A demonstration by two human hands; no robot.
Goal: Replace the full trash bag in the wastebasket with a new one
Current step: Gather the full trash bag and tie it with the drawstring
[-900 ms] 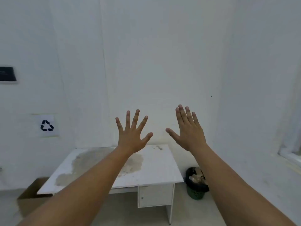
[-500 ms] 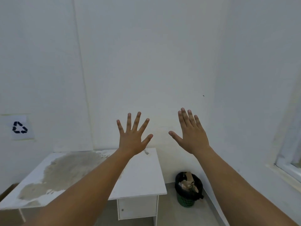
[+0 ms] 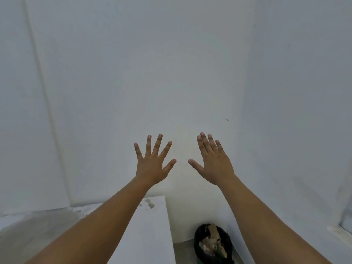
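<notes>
Wastebasket well below raised hands

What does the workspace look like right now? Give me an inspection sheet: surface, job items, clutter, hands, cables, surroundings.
Surface: white table at lower left, its top stained grey on the left part.
Job's things: wastebasket on the floor right of the table, lined with a black trash bag and filled with brownish crumpled waste. No new bag seen.
Clutter: nothing seen beyond the waste in the basket.
Hands: left hand and right hand both raised in front of the wall, fingers straight, holding nothing, well above the basket.
Cables: nothing seen.
Surroundings: bare white walls meeting in a corner behind the basket; a small dark speck on the wall; a window ledge edge at far right.
</notes>
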